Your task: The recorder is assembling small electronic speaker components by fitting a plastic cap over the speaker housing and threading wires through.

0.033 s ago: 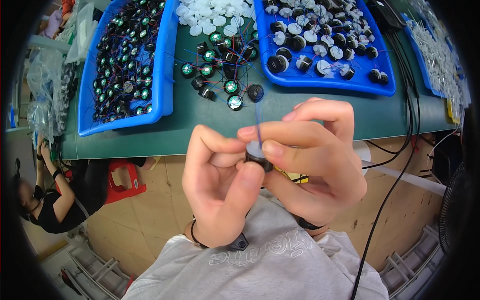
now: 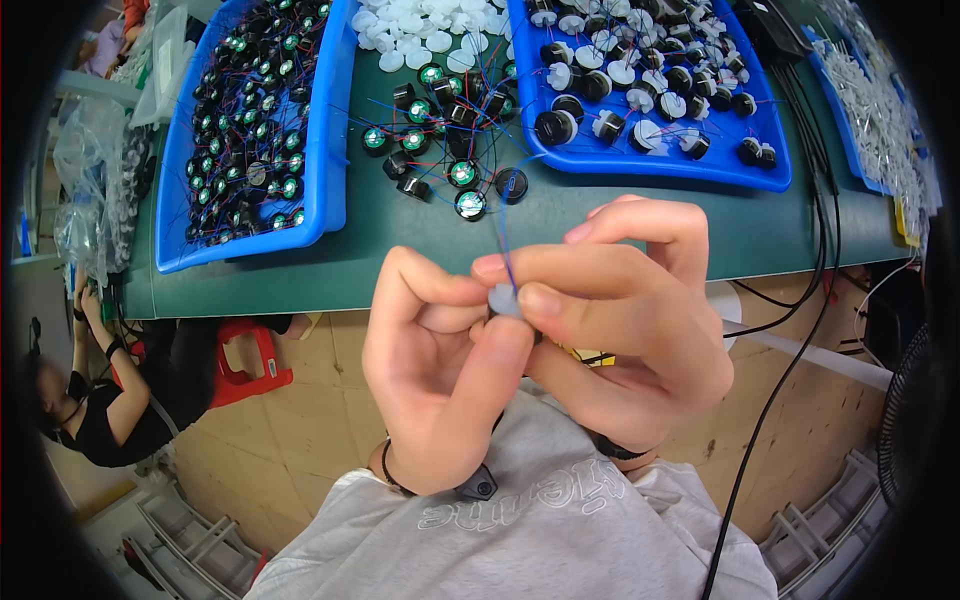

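Observation:
Just off the table's near edge, my left hand (image 2: 430, 350) and my right hand (image 2: 640, 310) meet around one small part. My left hand is closed, its thumb and fingers gripping a small round black component mostly hidden behind the thumb. On top of that component sits a translucent white plastic cap (image 2: 502, 298). My right hand's thumb touches the cap's edge, and a thin blue wire (image 2: 507, 255) rises between this thumb and the index finger. Nearest beyond my hands, a black round component (image 2: 511, 185) lies on the green table (image 2: 400, 275).
More black wired components (image 2: 462, 174) lie in a loose pile, with white caps (image 2: 430, 30) behind. Blue trays stand left (image 2: 325, 190) and right (image 2: 650, 168), filled with such parts. Black cables (image 2: 825, 200) hang over the right edge. A person (image 2: 110, 400) sits at left near a red stool (image 2: 250, 370).
The cap and component have tilted and shifted slightly left, so the black body is now mostly hidden. The blue wire leans more to the left. My hands stay nearly in place.

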{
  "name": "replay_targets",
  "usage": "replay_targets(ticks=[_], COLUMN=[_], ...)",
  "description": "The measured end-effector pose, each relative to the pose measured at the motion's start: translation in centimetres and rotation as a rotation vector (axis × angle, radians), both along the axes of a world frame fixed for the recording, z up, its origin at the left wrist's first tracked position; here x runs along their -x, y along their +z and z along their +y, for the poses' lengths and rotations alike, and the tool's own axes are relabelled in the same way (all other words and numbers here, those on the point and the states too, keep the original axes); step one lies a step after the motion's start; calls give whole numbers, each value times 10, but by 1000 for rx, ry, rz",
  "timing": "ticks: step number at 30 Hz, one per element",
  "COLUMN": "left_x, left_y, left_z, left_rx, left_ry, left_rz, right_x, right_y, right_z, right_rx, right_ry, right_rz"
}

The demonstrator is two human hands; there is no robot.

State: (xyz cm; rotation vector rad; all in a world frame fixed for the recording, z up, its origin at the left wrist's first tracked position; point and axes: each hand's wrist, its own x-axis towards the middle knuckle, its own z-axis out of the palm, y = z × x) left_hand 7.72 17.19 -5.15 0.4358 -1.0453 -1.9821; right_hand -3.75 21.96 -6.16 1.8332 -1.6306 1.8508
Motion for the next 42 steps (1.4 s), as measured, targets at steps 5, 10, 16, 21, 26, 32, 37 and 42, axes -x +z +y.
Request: replay_targets(ticks=[5, 10, 16, 21, 26, 32, 37, 42], left_x=[2, 10, 8, -3, -5, 6, 3, 2], left_y=[-5, -5, -2, -26, -18, 3, -12, -10], left_z=[-4, 0, 0, -12, -9, 3, -4, -6], left_rx=[-94, -75, -176, -201, -279, 81, 72, 320], left_ry=[-72, -75, -83, -235, -171, -120, -198, 72], left_rz=[6, 17, -31, 120, 81, -298, 22, -151], right_x=[1, -6, 1, 0, -2, 4, 16, 21], right_y=[4, 6, -4, 0, -3, -3, 1, -3], right_z=[3, 5, -1, 0, -2, 2, 5, 3], right_rx=[-46, -93, 48, 28, 14, -48, -49, 4], right_ry=[-25, -48, -42, -69, -82, -160, 13, 244], right_rz=[-4, -123, -25, 6, 52, 20, -28, -198])
